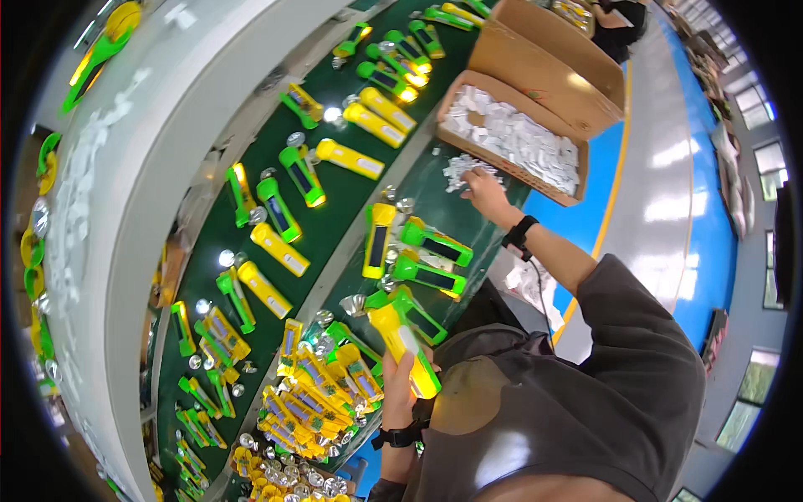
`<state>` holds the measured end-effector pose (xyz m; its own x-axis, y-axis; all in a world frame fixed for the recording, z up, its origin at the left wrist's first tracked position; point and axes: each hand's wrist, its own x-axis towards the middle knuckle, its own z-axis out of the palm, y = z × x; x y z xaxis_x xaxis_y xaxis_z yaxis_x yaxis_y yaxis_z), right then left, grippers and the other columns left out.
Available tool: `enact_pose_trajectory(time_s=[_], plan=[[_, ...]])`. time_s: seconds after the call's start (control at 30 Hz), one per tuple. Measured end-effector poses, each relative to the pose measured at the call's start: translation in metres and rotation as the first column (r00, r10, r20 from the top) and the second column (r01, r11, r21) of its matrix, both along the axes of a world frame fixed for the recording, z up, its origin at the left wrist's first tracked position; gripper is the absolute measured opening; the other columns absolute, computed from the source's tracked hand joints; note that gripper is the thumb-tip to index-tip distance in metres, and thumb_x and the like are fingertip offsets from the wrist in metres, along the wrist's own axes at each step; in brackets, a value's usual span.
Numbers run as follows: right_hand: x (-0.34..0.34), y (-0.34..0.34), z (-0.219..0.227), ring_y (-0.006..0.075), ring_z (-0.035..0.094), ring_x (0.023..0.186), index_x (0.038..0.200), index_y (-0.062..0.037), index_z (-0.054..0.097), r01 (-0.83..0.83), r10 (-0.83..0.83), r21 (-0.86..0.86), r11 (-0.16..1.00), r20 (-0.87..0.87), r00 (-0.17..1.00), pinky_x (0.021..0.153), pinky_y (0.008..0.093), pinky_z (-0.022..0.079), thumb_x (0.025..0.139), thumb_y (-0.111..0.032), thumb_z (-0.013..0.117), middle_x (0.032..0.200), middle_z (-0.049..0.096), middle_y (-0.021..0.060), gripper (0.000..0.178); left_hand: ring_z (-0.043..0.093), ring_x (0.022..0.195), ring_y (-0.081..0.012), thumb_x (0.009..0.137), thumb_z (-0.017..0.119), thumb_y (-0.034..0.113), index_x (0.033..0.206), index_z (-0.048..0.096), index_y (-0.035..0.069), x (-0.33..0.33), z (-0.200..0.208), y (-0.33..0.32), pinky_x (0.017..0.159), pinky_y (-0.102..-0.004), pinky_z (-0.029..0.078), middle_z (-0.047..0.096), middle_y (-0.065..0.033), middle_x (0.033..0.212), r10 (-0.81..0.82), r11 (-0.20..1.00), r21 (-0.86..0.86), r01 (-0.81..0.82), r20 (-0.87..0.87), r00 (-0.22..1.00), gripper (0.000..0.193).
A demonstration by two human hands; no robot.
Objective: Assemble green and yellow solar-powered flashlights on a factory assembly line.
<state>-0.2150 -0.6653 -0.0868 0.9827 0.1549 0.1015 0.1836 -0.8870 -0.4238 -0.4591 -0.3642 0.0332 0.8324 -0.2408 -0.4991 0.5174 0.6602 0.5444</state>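
My left hand (401, 386) is closed around a yellow-and-green flashlight body (400, 335), held tilted in front of my torso. A silver cone-shaped reflector (353, 304) shows near its wide end. My right hand (485, 191) reaches to a small pile of white pieces (457, 169) at the far side of the green bench (493, 230). Its fingers are drawn together at the pile, and what they pinch is too small to make out. Between my hands lie several green-and-yellow flashlight bodies (431, 274) with dark panels.
Behind the pile stands an open cardboard box (535, 79) filled with small white pieces. To the left runs a green conveyor belt (322, 213) carrying spaced-out flashlights. A heap of yellow flashlight parts with reflectors (309, 406) lies by my left forearm. Another person (619, 29) is at the far end.
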Motion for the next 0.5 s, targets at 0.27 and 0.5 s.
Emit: enact_pose_trajectory(time_s=[0.27, 0.5], plan=[[0.011, -0.171, -0.166, 0.0339, 0.056, 0.095, 0.105, -0.0029, 0.057, -0.098, 0.128, -0.202, 0.974, 0.141, 0.982, 0.079, 0.0421, 0.044, 0.082, -0.008, 0.057, 0.101, 0.06, 0.0167, 0.023, 0.062, 0.083, -0.0161, 0.089, 0.06, 0.027, 0.132, 0.035, 0.008, 0.022, 0.007, -0.009, 0.065, -0.0305, 0.054, 0.054, -0.007, 0.102, 0.06, 0.998, 0.006, -0.06, 0.023, 0.998, 0.053], [0.029, -0.075, -0.112, 0.0355, 0.056, 0.084, 0.095, -0.0029, 0.057, -0.011, 0.011, -0.093, 0.996, 0.002, 1.0, 0.072, 0.0438, 0.044, 0.073, 0.0, 0.064, 0.081, 0.056, 0.0146, 0.024, 0.059, 0.081, -0.0133, 0.091, 0.057, 0.022, 0.139, 0.026, 0.013, 0.01, 0.006, 0.003, 0.068, -0.0267, 0.049, 0.049, -0.0045, 0.102, 0.271, 0.958, 0.059, -0.28, 0.126, 0.954, 0.058]])
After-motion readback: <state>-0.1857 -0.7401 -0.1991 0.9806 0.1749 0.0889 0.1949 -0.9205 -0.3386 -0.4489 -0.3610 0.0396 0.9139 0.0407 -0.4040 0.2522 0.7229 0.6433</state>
